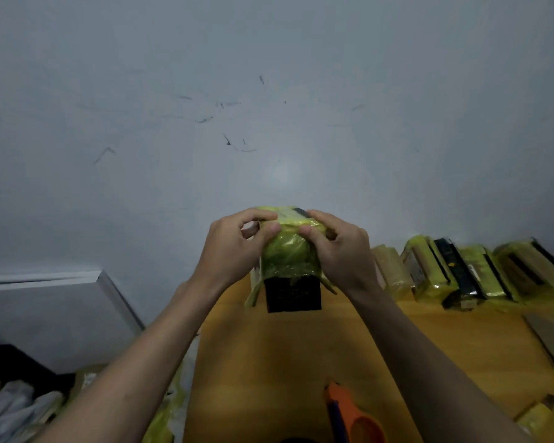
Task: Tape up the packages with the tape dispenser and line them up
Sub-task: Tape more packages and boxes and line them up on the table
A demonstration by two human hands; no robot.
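Note:
I hold a package (289,255) wrapped in yellow-green plastic up above the far part of the wooden table (269,362). A black box end sticks out below the wrap. My left hand (234,247) grips its left side and my right hand (341,247) grips its right side, thumbs pressing on the near face. The orange tape dispenser (349,414) lies on the table near its front edge, between my forearms, untouched. A row of wrapped packages (467,273) stands along the wall at the back right.
A grey wall fills the upper view. A grey panel (55,302) leans at the left. More yellow-wrapped packages (167,407) lie below the table's left edge, beside a dark bin (16,398) with pale bags. Another small yellow package (534,417) sits at the table's right front.

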